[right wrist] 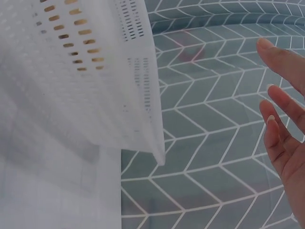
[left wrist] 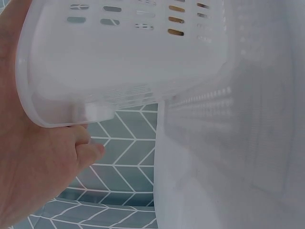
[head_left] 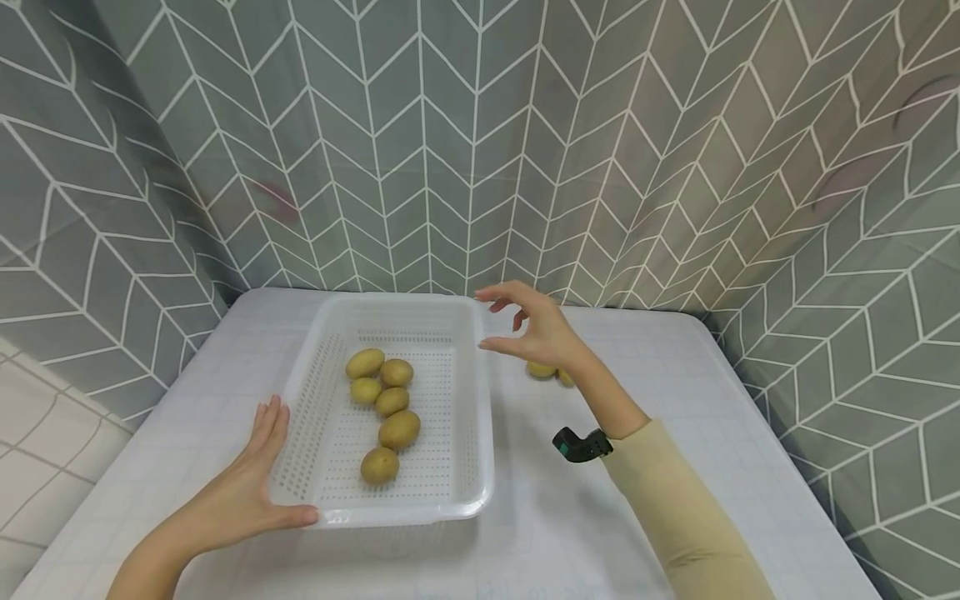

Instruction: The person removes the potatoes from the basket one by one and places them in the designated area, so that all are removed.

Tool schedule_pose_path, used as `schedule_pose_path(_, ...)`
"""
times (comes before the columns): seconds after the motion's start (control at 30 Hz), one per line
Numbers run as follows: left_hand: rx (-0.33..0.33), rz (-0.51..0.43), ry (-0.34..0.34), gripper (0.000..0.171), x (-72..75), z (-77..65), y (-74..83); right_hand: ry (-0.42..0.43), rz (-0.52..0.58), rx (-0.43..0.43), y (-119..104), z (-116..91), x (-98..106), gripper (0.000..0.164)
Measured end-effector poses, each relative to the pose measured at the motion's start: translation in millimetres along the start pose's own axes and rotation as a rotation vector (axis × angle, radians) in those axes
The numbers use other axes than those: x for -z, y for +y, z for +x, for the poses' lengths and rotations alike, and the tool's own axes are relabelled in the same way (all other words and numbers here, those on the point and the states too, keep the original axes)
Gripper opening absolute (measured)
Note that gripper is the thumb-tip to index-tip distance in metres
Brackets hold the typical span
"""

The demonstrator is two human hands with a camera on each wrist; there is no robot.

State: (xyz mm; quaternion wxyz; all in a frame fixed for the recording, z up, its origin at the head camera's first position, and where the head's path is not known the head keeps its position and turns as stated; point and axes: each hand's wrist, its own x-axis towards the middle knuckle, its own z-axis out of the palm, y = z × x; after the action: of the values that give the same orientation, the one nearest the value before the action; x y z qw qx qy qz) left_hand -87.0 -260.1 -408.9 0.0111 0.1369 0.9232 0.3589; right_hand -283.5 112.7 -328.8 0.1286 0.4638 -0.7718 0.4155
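A white plastic basket (head_left: pixel 442 400) with slotted walls stands on the table with several yellow-brown potatoes (head_left: pixel 400 430) inside. My left hand (head_left: pixel 243 487) holds its near left corner, thumb along the front rim and fingers at the left side. In the left wrist view, the fingertips (left wrist: pixel 90 151) curl below the rim. Beside the far right rim, my right hand (head_left: pixel 528 325) holds nothing, thumb and fingers spread apart in a curve. The right wrist view shows that hand (right wrist: pixel 288 124) apart from the basket wall (right wrist: pixel 138 95).
Small potatoes (head_left: pixel 540 370) lie on the table to the right of the basket, partly hidden by my right hand and wrist. A white cloth covers the table (head_left: pixel 675 392). A grey patterned curtain (head_left: pixel 450 167) hangs behind and around it. A black device (head_left: pixel 581 446) sits on my right wrist.
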Motion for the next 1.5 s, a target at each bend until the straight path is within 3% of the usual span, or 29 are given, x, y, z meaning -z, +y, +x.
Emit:
schedule_pose_path(0.77,0.003,-0.006,-0.001,0.136,2.3,-0.4,-0.4,-0.086,0.058,0.106,-29,46,-37,0.056)
schedule_pose_path(1.5,0.009,-0.012,-0.001,0.135,4.0,-1.1,2.3,-0.109,0.117,0.125,-41,64,-68,0.051)
